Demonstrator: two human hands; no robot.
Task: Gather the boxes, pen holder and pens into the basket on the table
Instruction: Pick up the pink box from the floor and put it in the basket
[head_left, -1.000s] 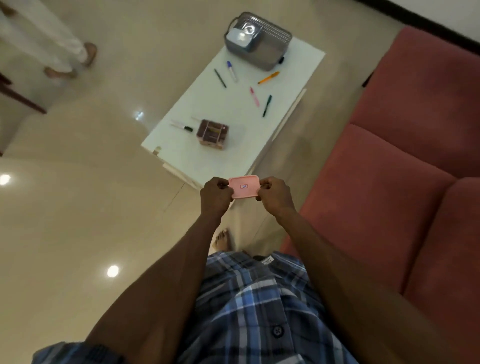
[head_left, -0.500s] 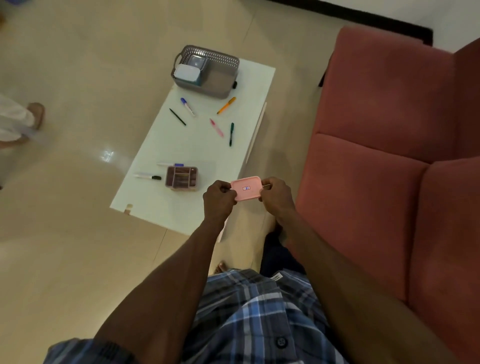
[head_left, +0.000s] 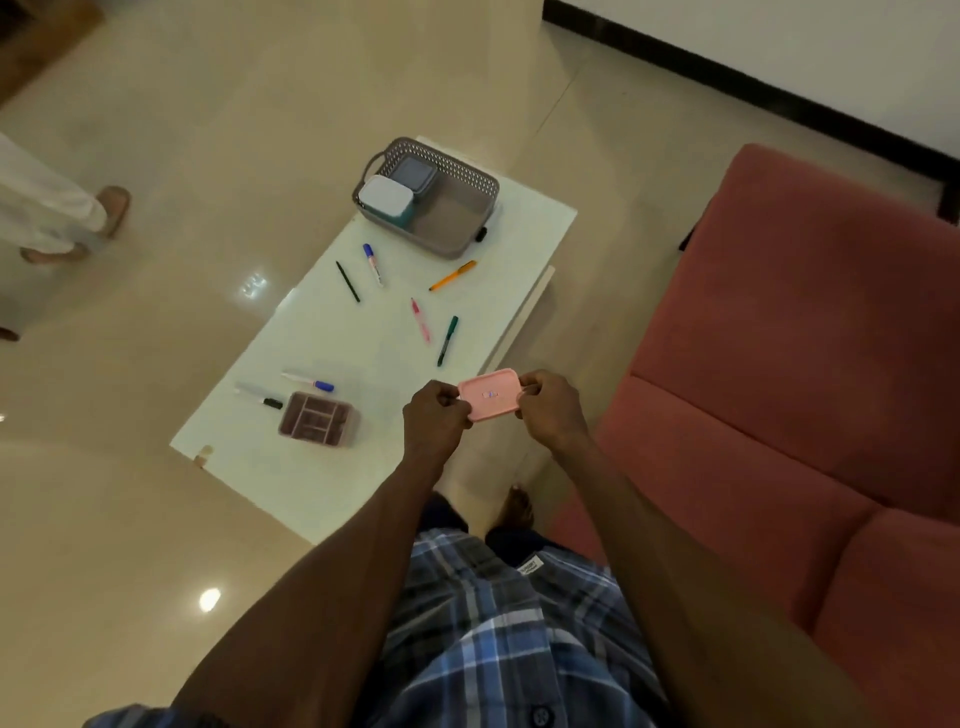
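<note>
Risk: the flat pink plastic box could slip, since only its short ends are pinched.
Left hand: fingers curled, gripping the box's left end.
Right hand: fingers curled on its right end.
Box: between both sets of fingers, above the white table's near corner.
Grey perforated plastic basket: well beyond the fingertips.

A white table on the tiled floor carries a grey basket at its far end, seven scattered pens, among them an orange pen, and a divided tray near the front.
</note>
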